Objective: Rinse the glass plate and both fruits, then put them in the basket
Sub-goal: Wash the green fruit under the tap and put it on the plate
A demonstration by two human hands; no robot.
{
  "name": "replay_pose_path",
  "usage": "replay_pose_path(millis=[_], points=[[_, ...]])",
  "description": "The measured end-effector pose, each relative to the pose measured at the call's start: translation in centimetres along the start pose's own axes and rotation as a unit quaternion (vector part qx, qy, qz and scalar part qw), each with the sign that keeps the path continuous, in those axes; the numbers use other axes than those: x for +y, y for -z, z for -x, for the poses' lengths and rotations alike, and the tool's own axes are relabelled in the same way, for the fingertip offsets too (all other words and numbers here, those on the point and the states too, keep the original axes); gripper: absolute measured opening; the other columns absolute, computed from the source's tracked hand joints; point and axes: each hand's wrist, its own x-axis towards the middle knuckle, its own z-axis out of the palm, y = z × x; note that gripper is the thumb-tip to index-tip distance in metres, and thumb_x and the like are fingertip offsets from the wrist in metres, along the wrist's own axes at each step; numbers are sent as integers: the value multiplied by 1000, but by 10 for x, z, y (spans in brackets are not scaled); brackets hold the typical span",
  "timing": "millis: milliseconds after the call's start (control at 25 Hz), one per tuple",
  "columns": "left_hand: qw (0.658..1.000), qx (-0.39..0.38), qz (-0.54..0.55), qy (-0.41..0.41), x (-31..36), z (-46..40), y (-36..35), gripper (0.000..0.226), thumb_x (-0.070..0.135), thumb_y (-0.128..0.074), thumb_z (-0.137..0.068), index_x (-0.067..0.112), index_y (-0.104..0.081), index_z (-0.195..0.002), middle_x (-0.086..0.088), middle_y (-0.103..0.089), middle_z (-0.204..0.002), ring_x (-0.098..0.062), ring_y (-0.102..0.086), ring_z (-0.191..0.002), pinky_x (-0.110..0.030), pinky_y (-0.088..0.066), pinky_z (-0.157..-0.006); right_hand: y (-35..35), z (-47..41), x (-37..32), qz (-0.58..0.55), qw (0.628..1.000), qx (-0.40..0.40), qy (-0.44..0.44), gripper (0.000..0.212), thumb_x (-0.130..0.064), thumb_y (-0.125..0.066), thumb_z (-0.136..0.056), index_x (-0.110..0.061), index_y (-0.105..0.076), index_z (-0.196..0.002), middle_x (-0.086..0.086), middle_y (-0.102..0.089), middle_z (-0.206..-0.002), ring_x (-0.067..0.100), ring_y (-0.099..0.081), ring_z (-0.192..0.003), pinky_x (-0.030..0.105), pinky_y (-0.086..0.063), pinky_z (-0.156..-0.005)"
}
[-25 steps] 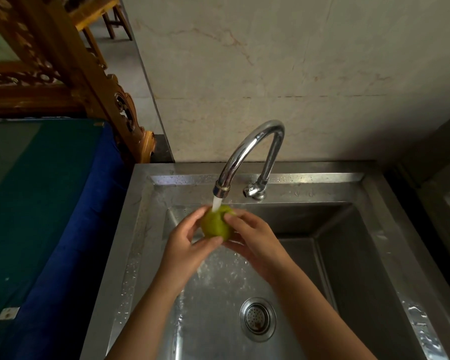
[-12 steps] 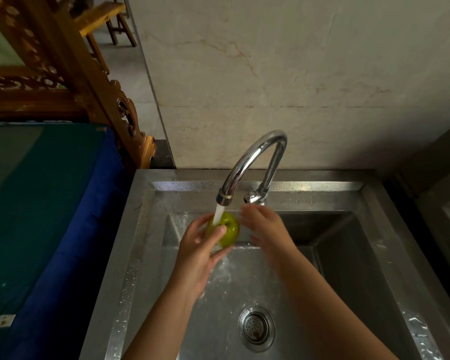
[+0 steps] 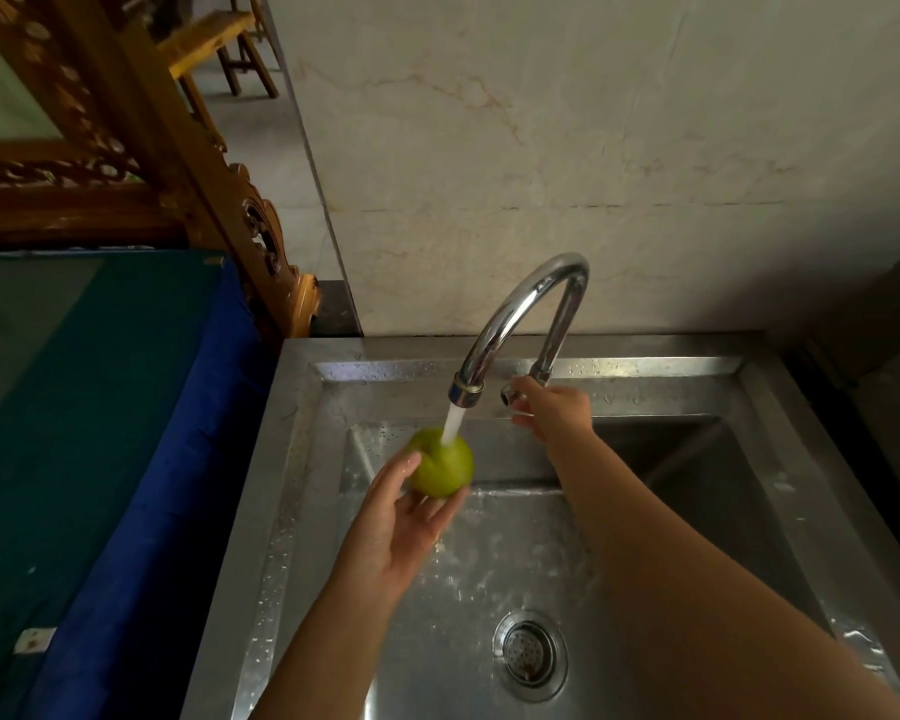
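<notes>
A round green fruit (image 3: 444, 470) rests in the fingers of my left hand (image 3: 396, 527), held over the steel sink (image 3: 302, 459). Water falls in a white stream from the curved chrome tap (image 3: 520, 314) onto the top of the fruit. My right hand (image 3: 552, 413) is up at the base of the tap, its fingers closed around the small tap handle (image 3: 510, 393). The glass plate, the other fruit and the basket are out of view.
The sink has a round drain (image 3: 530, 653) near the front and wet rims. A marble wall stands behind it. To the left lies a blue and green covered surface (image 3: 100, 433), with carved wooden furniture (image 3: 126, 127) behind it.
My right hand let go of the fruit and moved up to the tap handle. My left hand now holds the fruit alone, slightly lower under the stream.
</notes>
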Motion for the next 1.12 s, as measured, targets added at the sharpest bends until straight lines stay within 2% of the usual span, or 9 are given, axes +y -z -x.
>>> replay_pose_path(millis=[80,200,360,520,640,760,880,1000,1120], points=[[1000,8,20,19,-1,2,-2,31,16,-61,-76,10,-57,-107,-23,-56,-116,-32,-60,-103,-36,-60,-55,-1,2,1,-28,1000,-1,-3,16,-19,-65,-81,-13,-58,-68,8,-70,-81,13,-64,-58,20,-43,-47],[999,2,27,33,-4,7,-3,45,17,-64,-66,10,-55,-110,-24,-57,-112,-32,-61,-100,-36,-60,-55,2,11,18,-61,997,4,-53,17,-19,-63,-84,-9,-58,-70,8,-68,-79,15,-63,-56,23,-48,-50],[1000,-6,-3,14,-3,17,-3,31,12,-60,-73,10,-56,-104,-20,-57,-113,-30,-60,-98,-36,-60,-57,20,36,38,-28,993,4,-119,21,-25,-60,-86,-4,-57,-81,14,-61,-92,18,-59,-62,28,-50,-54],[988,-32,-137,-56,5,35,-2,22,1,-52,-84,17,-57,-99,-13,-56,-114,-28,-59,-99,-36,-60,-65,33,105,49,-91,967,-166,-171,31,-36,-50,-90,-8,-58,-100,10,-62,-96,23,-62,-80,33,-51,-65],[936,-70,-327,-105,7,59,-7,35,-4,-63,-77,22,-59,-100,-10,-57,-119,-25,-62,-101,-35,-57,-75,53,155,35,-52,960,-247,-118,40,-51,-45,-87,-20,-63,-102,1,-69,-98,17,-66,-87,31,-44,-76],[828,-107,-529,-153,0,87,-14,47,1,-73,-69,31,-60,-102,0,-60,-117,-20,-60,-109,-32,-53,-87,78,196,23,31,967,-245,-60,42,-61,-46,-81,-31,-64,-103,-5,-73,-99,13,-69,-89,38,-36,-91],[755,-192,-602,-173,-13,113,-32,48,8,-74,-67,27,-59,-109,6,-61,-119,-6,-58,-110,-24,-47,-95,106,229,24,13,973,-224,-47,28,-55,-56,-80,-33,-62,-96,-2,-70,-98,17,-71,-86,35,-44,-86],[751,-269,-584,-151,-32,128,-60,42,26,-70,-67,26,-58,-107,2,-63,-116,-5,-61,-106,-30,-48,-96,137,255,22,-35,987,-157,-22,21,-48,-60,-80,-33,-63,-95,-1,-70,-93,20,-71,-81,30,-45,-74],[777,-270,-551,-142,-65,139,-84,39,32,-70,-65,27,-59,-103,-3,-64,-112,-15,-61,-105,-41,-52,-91,176,279,23,-47,993,-95,55,30,-45,-63,-76,-32,-65,-103,-3,-71,-94,14,-70,-83,24,-40,-67]])
